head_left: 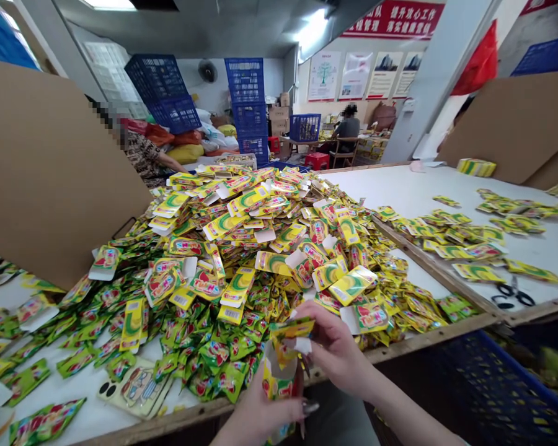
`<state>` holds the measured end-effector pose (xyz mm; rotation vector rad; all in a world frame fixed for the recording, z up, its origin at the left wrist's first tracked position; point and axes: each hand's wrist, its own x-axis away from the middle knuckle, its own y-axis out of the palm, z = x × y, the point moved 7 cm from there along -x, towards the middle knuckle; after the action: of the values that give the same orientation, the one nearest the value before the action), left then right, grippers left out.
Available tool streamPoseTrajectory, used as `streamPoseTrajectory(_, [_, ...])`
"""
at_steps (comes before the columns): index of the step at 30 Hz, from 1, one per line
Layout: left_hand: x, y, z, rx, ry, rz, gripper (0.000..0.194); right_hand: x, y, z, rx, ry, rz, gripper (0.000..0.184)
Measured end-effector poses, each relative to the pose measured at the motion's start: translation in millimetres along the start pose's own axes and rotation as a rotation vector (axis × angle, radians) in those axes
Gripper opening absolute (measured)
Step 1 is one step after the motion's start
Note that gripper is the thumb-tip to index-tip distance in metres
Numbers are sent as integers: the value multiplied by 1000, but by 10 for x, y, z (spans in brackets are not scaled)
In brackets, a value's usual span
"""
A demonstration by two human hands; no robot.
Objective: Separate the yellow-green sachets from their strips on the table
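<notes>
Hands: left hand (260, 418) grips the lower part of a sachet card (279, 371); right hand (335, 350) pinches its top edge.
Card: stands nearly upright between the hands, long axis tilted slightly, above the tabletop's near edge.
Tabletop (37, 387): carries a heaped pile of sachets (242, 248).
Right: scissors (514, 294).
Far: blue crates (248, 105), seated person (346, 127).

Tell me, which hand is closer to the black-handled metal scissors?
Right. The right hand is nearer, left of the black-handled metal scissors; the left hand is farther left, lower down.
</notes>
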<state>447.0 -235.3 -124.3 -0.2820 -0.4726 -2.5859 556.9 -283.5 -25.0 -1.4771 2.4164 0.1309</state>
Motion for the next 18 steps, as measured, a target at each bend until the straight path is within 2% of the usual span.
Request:
streamPoseTrajectory(2, [11, -52, -30, -26, 2, -21, 54, 14, 104, -105, 220, -51, -161, 20])
streamPoseTrajectory(5, [9, -30, -81, -96, -22, -132, 61, 91, 213, -161, 483, 17, -434, 36])
streamPoseTrajectory(8, [6, 64, -88, -141, -64, -224, 59, 190, 251, -182, 597, 53, -635, 36])
streamPoseTrajectory(10, [2, 108, -41, -133, -46, -264, 57, 223, 203, -141, 553, 97, -631, 41])
streamPoseTrajectory(12, [5, 125, -14, -98, -16, -310, 61, 223, 98, -60, 483, 151, -496, 40])
streamPoseTrajectory(14, [11, 115, -50, -66, 6, -348, 70, 236, 45, -6, 422, 143, -370, 25])
streamPoseTrajectory(15, [13, 106, -86, -52, 16, -357, 77, 256, 75, 2, 396, 116, -359, 21])
streamPoseTrajectory(18, [14, 95, -196, -49, 64, -332, 94, 373, 318, -11, 383, 34, -493, 21])
